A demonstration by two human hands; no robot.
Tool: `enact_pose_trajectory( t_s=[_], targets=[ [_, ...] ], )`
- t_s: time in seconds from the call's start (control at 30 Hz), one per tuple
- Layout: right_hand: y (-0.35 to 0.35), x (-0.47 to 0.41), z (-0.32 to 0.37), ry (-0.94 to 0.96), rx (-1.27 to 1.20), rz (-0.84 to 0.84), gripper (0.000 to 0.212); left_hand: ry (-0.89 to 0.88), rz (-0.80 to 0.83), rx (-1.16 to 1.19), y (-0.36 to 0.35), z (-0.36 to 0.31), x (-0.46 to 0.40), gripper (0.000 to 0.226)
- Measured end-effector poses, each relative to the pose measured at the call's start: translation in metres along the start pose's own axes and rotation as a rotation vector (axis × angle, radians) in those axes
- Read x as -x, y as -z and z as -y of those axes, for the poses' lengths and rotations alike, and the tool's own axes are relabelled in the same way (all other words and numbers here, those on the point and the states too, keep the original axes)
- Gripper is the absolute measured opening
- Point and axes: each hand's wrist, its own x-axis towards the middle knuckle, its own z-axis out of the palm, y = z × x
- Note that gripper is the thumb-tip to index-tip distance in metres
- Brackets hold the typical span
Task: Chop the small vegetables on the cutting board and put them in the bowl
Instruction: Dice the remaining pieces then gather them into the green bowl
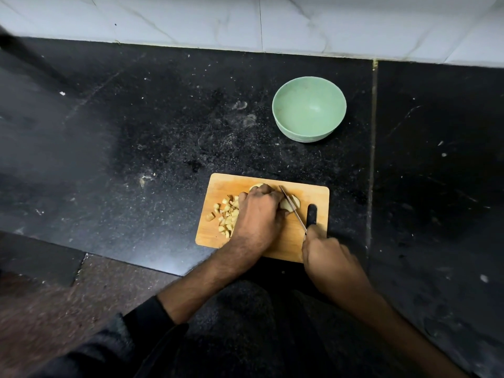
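A small wooden cutting board [272, 251] carries pale chopped pieces [225, 215] heaped at its left and one uncut vegetable [289, 203] under the knife [293, 208] blade — the pale green bowl [309, 109] stands upright beyond, well apart.

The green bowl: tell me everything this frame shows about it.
The green bowl is pale mint green, round and deep, with a smooth matte look like plastic or melamine and a ridged band low on its outer wall. It stands upright on the black stone counter, beyond the wooden cutting board and apart from it. Its inside is empty: no chopped pieces yet. Neither hand touches it.
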Motion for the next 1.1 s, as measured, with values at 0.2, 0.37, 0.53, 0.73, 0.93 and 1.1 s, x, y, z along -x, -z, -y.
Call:
enact_pose_trajectory(
  t_s=[0.2, 0.37, 0.53, 0.73, 0.93, 1.1],
  targets=[
    [0.0, -0.002, -0.005, -0.04, -0.031, 0.059, 0.01, 0.007, -0.013, -0.014, -0.003, -0.001, 0.002, 0.035],
    [-0.002, 0.02, -0.025, -0.077, 0.041, 0.225, 0.016, 0.014, -0.029, -0.029, -0.004, -0.002, 0.004, 0.036],
    [-0.003, 0.041, -0.041, -0.057, 0.059, 0.215, 0.016, 0.042, -0.035, -0.024, -0.002, 0.0, 0.007, 0.033],
    [0.002, 0.028, -0.024, 0.03, -0.018, 0.067, 0.017, 0.057, -0.031, 0.018, 0.0, 0.002, 0.007, 0.027],
    [-0.004, 0.005, -0.003, 0.059, -0.016, 0.011, 0.021, 0.041, -0.066, 0.013, 0.003, -0.002, 0.007, 0.014],
    [-0.008, -0.005, 0.006, 0.039, 0.02, 0.0, 0.018, 0.034, -0.053, -0.015, 0.001, 0.0, 0.004, 0.018]
  ],
)
